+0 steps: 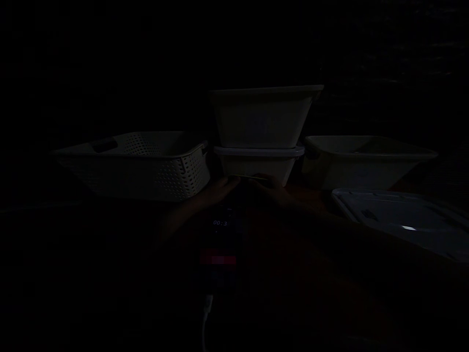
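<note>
The work surface [308,196] is showing dark reddish-brown beside the containers; the room is lying in near-total darkness, and the background is giving no readable detail. A thin item [251,177] with a yellow-green edge is extending between my two hands, in front of the stacked containers. My left hand [224,186] is holding its left end and my right hand [274,188] is holding its right end, thumbs pointing inward. The darkness is hiding the lower fingers, so I cannot tell their exact placement or what the item is.

Directly behind the item, the lower container [258,165] is carrying a pale lid [258,152], and the upper container [262,120] is resting on that lid. This stack is blocking the space straight ahead of my hands. A perforated basket [179,178] is standing to the left. To the right, an open container [359,168] is standing upright, and a loose lid [399,215] is lying flat in front of it, reflecting a small bright spot. Nearer to me, a dark device [220,242] is displaying digits and a red band; a white cable [206,310] is running from just below it toward me.
</note>
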`<state>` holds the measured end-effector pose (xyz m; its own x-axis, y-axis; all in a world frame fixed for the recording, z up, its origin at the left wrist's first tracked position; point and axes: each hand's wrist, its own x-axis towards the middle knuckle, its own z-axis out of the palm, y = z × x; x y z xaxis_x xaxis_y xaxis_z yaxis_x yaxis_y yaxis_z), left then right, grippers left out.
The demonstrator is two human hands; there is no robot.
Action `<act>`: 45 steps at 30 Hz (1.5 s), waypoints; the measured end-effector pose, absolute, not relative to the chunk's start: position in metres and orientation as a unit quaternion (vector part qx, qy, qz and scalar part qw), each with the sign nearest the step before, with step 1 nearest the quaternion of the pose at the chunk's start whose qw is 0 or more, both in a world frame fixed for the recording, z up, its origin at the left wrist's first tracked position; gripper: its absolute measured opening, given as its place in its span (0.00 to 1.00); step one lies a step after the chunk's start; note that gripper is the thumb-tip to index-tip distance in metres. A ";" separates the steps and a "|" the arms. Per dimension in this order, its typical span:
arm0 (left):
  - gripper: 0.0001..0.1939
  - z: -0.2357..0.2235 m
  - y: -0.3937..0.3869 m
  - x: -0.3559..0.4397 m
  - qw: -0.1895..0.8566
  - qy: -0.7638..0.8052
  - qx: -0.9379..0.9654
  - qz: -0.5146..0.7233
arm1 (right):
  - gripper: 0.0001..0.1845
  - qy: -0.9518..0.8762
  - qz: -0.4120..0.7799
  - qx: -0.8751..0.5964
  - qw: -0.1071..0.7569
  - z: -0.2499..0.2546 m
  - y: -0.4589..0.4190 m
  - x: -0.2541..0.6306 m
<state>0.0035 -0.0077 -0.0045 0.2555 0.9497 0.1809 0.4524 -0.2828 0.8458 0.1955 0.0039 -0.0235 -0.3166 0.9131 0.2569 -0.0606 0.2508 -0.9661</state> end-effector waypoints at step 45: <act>0.32 -0.001 -0.012 0.004 0.325 0.493 0.718 0.368 | 0.24 -0.650 0.477 -0.356 0.472 -0.025 0.006 0.197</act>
